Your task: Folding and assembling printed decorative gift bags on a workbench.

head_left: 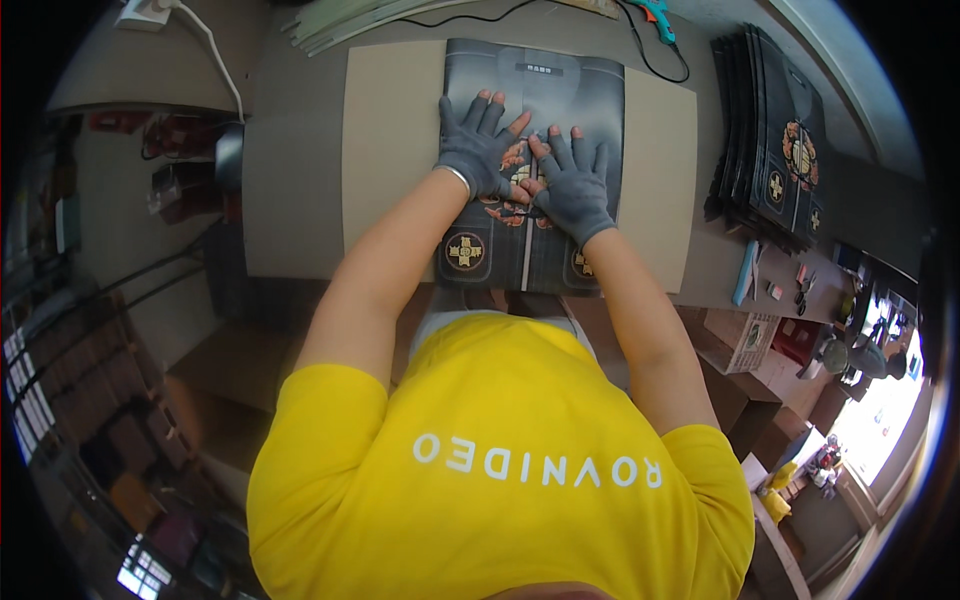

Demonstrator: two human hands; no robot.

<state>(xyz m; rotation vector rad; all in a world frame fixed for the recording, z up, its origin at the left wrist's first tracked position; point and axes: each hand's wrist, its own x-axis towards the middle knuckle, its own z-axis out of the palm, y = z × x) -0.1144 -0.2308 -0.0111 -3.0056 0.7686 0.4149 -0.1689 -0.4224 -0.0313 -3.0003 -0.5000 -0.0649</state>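
A dark printed sheet (570, 85) with round gold and red emblems lies flat on a tan cardboard panel (390, 150) on the worktable. Both my hands wear grey fingerless gloves. My left hand (480, 148) presses flat on the sheet's middle, fingers spread. My right hand (572, 185) lies flat beside it, slightly nearer to me, thumbs almost touching. Neither hand grips anything.
A stack of similar dark printed sheets (775, 130) stands at the right of the table. A teal glue gun (655, 18) with a black cord lies at the far edge. A white power strip (145, 12) sits far left. Small tools and a blue strip (745, 272) lie at the right.
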